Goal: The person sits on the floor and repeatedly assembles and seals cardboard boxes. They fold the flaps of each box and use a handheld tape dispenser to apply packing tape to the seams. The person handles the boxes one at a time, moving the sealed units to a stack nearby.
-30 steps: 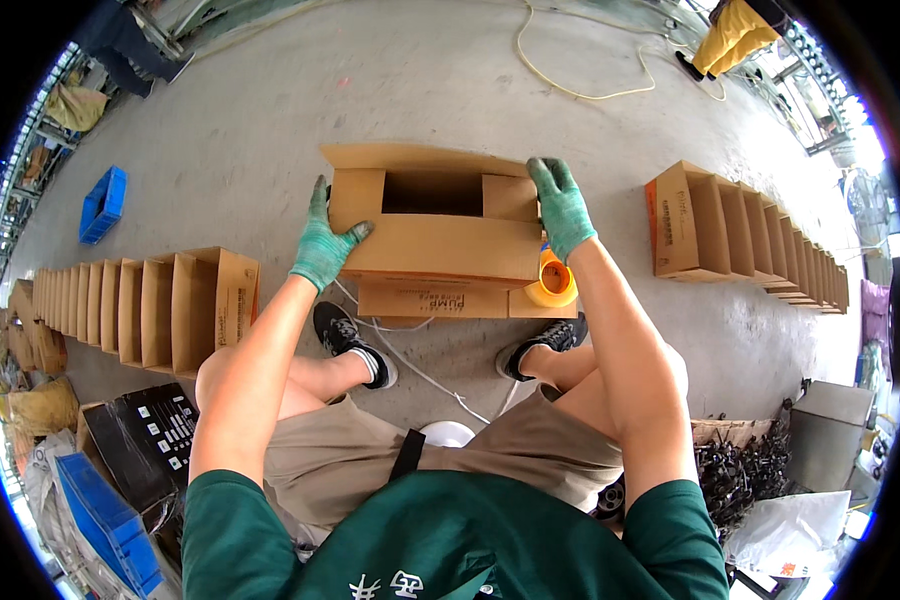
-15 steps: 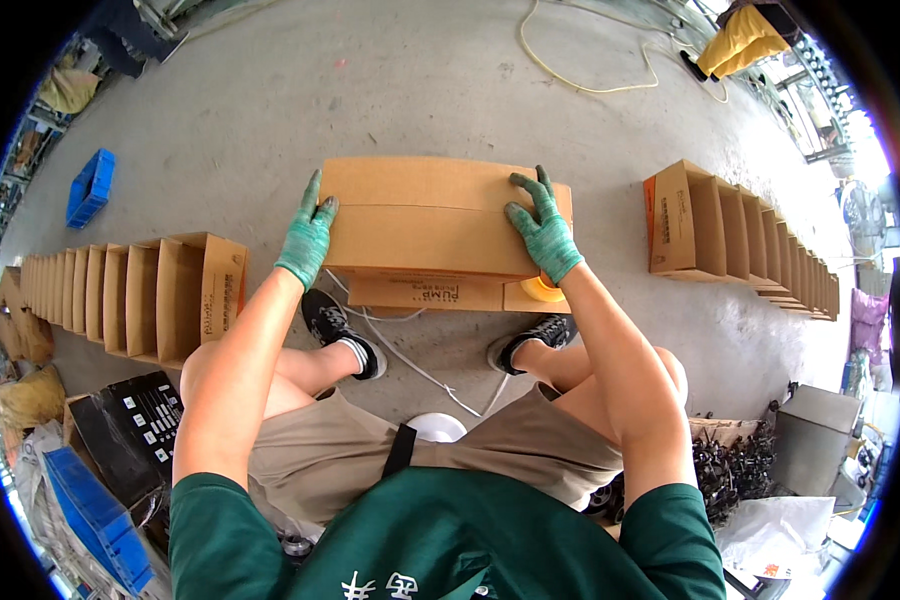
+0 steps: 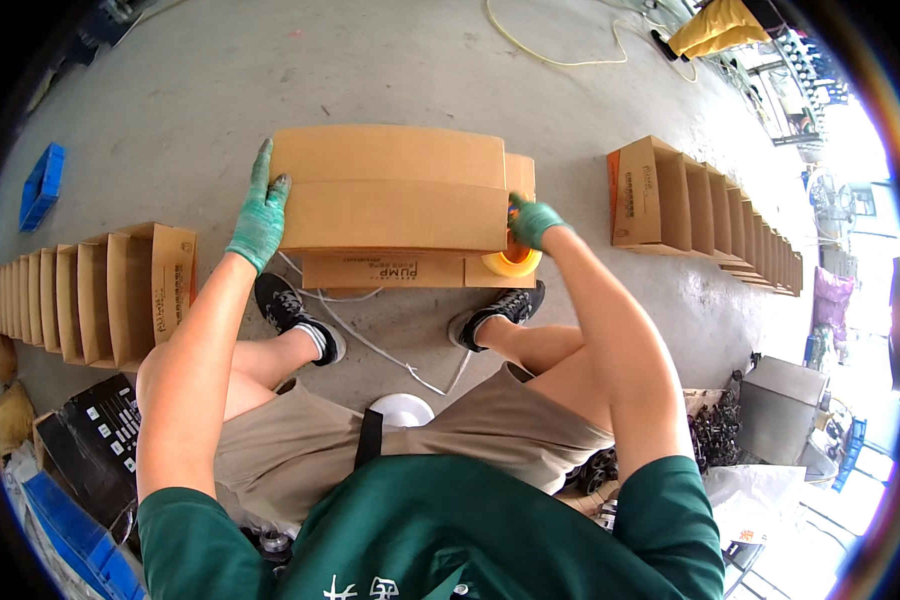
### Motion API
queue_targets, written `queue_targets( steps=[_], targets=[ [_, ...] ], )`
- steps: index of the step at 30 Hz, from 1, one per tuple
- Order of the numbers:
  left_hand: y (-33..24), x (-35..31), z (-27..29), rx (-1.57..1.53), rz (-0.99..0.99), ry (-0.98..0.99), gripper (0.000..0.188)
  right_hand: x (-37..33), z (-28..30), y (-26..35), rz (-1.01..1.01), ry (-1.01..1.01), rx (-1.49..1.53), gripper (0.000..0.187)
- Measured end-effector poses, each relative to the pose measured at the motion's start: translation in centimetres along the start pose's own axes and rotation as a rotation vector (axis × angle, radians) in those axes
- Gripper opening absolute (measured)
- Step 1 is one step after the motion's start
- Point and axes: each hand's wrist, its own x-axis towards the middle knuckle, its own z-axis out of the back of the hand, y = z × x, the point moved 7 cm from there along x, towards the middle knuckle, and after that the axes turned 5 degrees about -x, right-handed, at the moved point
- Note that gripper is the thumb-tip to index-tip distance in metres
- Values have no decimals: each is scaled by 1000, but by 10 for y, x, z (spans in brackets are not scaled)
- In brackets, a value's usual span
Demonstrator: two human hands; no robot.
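A closed brown cardboard box [image 3: 390, 190] lies in front of me on top of another carton [image 3: 370, 271], which shows along the near and right sides. My left hand [image 3: 260, 218], in a green glove, rests against the box's left side. Its thumb and forefinger are stretched apart, the thumb at the top edge. Beyond the box's right end, my gloved right hand [image 3: 534, 220] is closed around the orange part of a tape dispenser. The dispenser's yellow tape roll [image 3: 513, 263] sits over the lower carton's near right corner. My right fingertips are partly hidden.
Rows of open cartons stand at left [image 3: 100, 290] and right [image 3: 690, 205]. A blue crate [image 3: 42, 187] is on the floor at far left. A white cord [image 3: 370, 340] runs between my feet. Dark metal parts [image 3: 715, 430] are piled at near right. Another person's yellow clothing [image 3: 720, 28] shows at far right.
My right hand has left the box's top and closed on the tape dispenser at its right end. My left hand stays at the left side. The whole view has shifted slightly.
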Motion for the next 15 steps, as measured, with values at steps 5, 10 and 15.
queue_targets(
  steps=[5,10,15],
  targets=[
    [0,-7,15,95,-19,-55,60,-16,-61,46,-908,-425,1815,41],
    [-12,9,-14,66,-82,-5,57,-14,-77,-47,-611,-463,1299,41],
    [-3,-2,7,116,-131,-72,53,-63,132,-45,-212,-896,1436,45]
  ],
)
